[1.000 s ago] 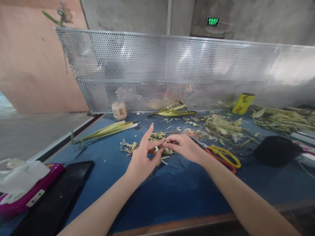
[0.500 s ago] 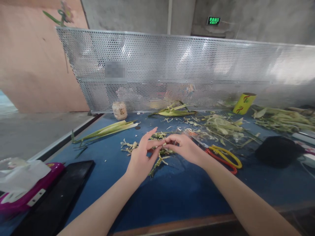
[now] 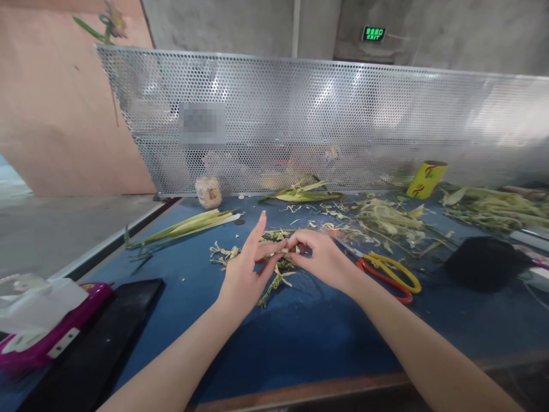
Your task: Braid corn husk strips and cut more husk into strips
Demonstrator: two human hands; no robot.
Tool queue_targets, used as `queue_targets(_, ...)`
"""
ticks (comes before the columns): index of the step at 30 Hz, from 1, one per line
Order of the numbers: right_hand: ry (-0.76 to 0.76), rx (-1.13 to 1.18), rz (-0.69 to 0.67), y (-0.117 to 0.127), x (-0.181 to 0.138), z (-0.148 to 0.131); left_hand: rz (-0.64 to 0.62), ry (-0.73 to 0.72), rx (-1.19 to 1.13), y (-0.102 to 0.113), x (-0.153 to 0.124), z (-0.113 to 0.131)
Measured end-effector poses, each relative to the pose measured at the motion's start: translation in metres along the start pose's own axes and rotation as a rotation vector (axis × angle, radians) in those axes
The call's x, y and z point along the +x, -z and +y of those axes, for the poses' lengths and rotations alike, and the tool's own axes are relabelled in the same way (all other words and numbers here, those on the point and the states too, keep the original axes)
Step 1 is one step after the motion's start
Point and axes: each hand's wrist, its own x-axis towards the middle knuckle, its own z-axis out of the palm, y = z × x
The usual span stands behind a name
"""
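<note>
Both my hands meet over the middle of the blue table (image 3: 300,343). My left hand (image 3: 246,272) pinches a small woven strip of green and pale leaf (image 3: 274,277) between thumb and middle finger, with the index finger stretched up. My right hand (image 3: 321,257) is closed on the same strip from the right, fingertips touching the left ones. The strip's loose end hangs down towards the table below the hands. More leaf scraps (image 3: 223,254) lie just behind the left hand.
Red and yellow scissors (image 3: 388,273) lie right of my right hand. Long green leaves (image 3: 189,224) lie at the back left, a leaf pile (image 3: 386,220) at the back right. A yellow cup (image 3: 425,179), a black cloth (image 3: 482,263), a black tray (image 3: 86,349) and a perforated metal screen (image 3: 321,120) surround the area.
My left index finger curled down onto the strip half a second ago and has now lifted straight again. Both hands stay pinched together in the same spot.
</note>
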Motion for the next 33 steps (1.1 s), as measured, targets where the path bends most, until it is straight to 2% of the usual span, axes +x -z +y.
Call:
queue_targets(3, 0.003, -0.031, 0.015, 0.0002, -0.0001, 0.0022, -0.027, -0.009, 0.024, -0.0001, 0.0003, -0.0027)
queue_targets(10, 0.079, -0.033, -0.016, 0.002, -0.001, 0.004, -0.03, 0.031, -0.077, -0.0017, 0.0013, -0.0035)
queue_targets(15, 0.061, -0.021, -0.038, 0.0064, -0.0006, 0.0001, -0.012, 0.095, -0.21, -0.0025, 0.0016, -0.002)
queue_targets(18, 0.108, -0.034, -0.052, 0.0073, 0.0003, 0.001, -0.005, 0.075, -0.266, -0.0038, 0.0012, -0.0021)
queue_targets(24, 0.243, -0.115, -0.033, 0.0068, 0.0009, 0.002, -0.016, 0.013, -0.111, -0.003, -0.0004, -0.0036)
queue_targets(33, 0.195, -0.293, -0.007, 0.0053, 0.001, 0.0064, -0.095, -0.049, 0.046, -0.0017, 0.0008, -0.0052)
